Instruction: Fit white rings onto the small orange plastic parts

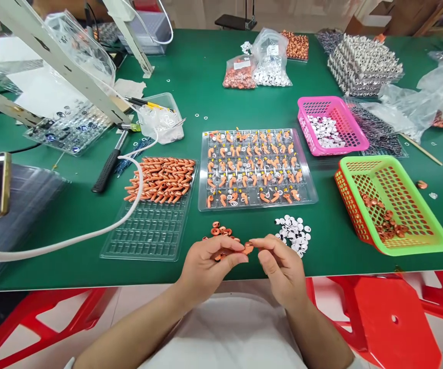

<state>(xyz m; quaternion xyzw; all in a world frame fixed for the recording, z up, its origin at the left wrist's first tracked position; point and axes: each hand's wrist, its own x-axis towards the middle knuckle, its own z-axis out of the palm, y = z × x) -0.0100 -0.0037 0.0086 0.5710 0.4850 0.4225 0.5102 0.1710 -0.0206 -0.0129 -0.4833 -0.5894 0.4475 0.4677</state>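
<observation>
My left hand (212,261) pinches a small orange ring-shaped part (248,248) between thumb and finger. The index fingertip of my right hand (285,269) touches the part's far side, while its thumb stands apart from it. Behind my left fingers lies a small heap of copper-orange round cups (221,230), partly hidden. Just beyond my right hand is a pile of white discs (297,233), some with black marks. Farther back, a clear compartment tray (257,204) carries rows of curved orange parts with yellow tips.
At left are a half-filled clear tray (140,236) of orange parts, a hammer (108,171) and a white hose (90,238). To the right stand a green basket (432,225) with orange cups and a pink basket (354,128) with white discs. Filled bags (271,56) lie behind.
</observation>
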